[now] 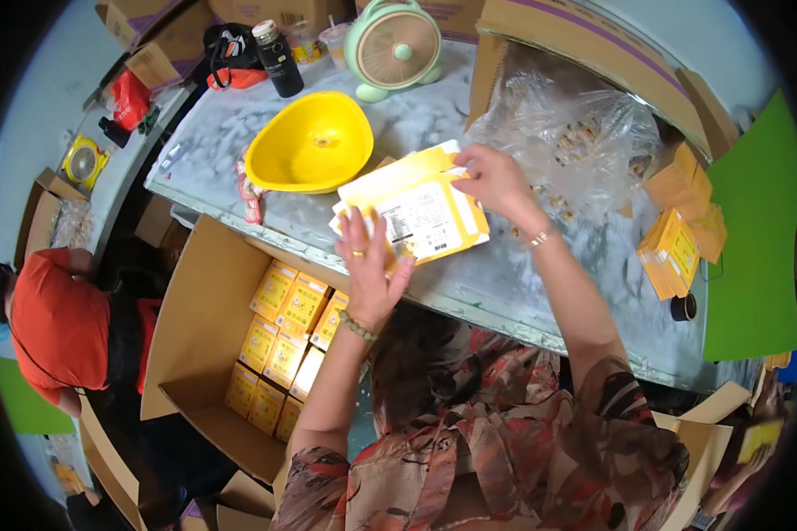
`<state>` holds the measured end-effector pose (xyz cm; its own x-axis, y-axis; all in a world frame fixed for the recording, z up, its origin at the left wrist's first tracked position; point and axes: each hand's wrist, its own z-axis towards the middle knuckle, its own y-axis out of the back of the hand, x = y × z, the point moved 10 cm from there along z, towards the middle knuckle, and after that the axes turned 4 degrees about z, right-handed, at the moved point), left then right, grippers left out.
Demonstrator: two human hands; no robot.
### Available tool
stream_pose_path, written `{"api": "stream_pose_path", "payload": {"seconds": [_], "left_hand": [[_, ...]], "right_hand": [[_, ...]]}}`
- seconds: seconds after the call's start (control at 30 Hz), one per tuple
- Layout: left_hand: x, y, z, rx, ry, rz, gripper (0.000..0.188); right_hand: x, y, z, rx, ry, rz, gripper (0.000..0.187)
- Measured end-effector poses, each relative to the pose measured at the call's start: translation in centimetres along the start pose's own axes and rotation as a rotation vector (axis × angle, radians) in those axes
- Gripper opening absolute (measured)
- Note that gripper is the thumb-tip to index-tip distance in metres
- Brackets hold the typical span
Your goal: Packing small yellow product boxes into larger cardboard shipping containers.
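A flattened yellow and white carton [425,221], with a white printed panel, is tilted over the table's front edge in front of me. It may be more than one layer. My left hand [369,270] lies against its near left side, fingers stretched and spread. At the upper right corner my right hand [496,181] pinches a flap, thumb and fingers closed on it. Just behind the carton stands a yellow plastic bowl [314,146] with a few small bits at its bottom. Below my left forearm, an open cardboard box [195,336] holds rows of small yellow boxes [285,354].
A large carton on its side spills a clear plastic bag [567,133] of small packets. Stacked yellow cartons [669,252] stand at the right, near a small black cup [684,308]. A green fan [394,53] and black flask [279,62] stand behind. Someone in red [62,319] works at left.
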<state>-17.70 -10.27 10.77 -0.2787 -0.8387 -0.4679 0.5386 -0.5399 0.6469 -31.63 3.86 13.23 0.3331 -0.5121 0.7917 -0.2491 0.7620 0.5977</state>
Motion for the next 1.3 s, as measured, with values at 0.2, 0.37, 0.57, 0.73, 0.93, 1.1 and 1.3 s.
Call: {"api": "stream_pose_path", "payload": {"seconds": [0.2, 0.37, 0.57, 0.73, 0.93, 1.1, 1.3], "left_hand": [[-6.7, 0.8, 2.0, 0.318, -0.051, 0.03, 0.029], [-9.6, -4.5, -5.3, 0.658, 0.002, -0.403, 0.021], [-13.7, -3.7, -7.3, 0.717, -0.202, -0.092, 0.041], [-16.7, -5.2, -9.9, 0.859, -0.329, -0.093, 0.05], [-13.3, -4.9, -7.1, 0.649, 0.177, -0.498, 0.039], [-12.4, -4.4, -9.9, 0.359, 0.294, -0.578, 0.05], [-10.0, -5.6, -11.7, 0.34, 0.449, -0.826, 0.028]], "right_hand": [[-2.7, 2.3, -10.6, 0.144, -0.045, 0.279, 0.023], [-7.9, 1.2, -21.4, 0.157, -0.361, 0.448, 0.023], [-9.2, -2.9, -28.5, 0.424, -0.599, 0.926, 0.02], [-6.6, -2.9, -28.1, 0.602, -0.321, 0.838, 0.016], [-5.1, 7.3, -23.5, -0.393, 0.081, 0.377, 0.022], [-6.0, 1.7, -24.4, -0.235, 0.014, 0.341, 0.047], [-6.8, -0.3, -25.3, -0.098, -0.054, 0.675, 0.032]]}}
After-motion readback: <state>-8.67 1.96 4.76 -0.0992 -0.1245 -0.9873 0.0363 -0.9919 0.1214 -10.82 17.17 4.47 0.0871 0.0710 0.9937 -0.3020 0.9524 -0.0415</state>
